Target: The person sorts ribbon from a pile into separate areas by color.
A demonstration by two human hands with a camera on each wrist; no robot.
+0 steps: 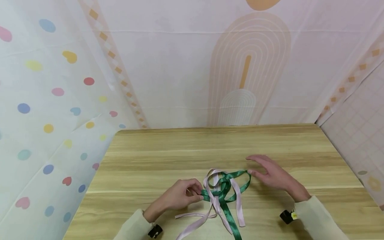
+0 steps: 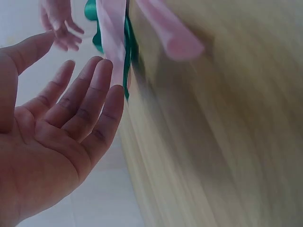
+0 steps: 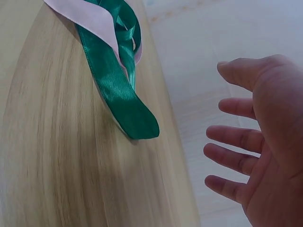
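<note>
Two ribbons lie tangled on the near middle of the wooden table (image 1: 180,150) — a green ribbon (image 1: 225,186) and a pink ribbon (image 1: 210,200), looped over one another with their tails trailing toward the near edge.

The left hand (image 1: 181,195) is laid at the left end of the tangle, wrist angled in from the lower left; in the head view its fingertips seem to meet the green loop, while the left wrist view shows the fingers (image 2: 90,99) straight and close together, palm bared, nothing clamped.

The right hand (image 1: 271,173) is held low just right of the green loop, palm down, forearm running back to the lower right. Its fingers (image 3: 232,137) are spread apart and gently bent — no ribbon is gripped.
</note>
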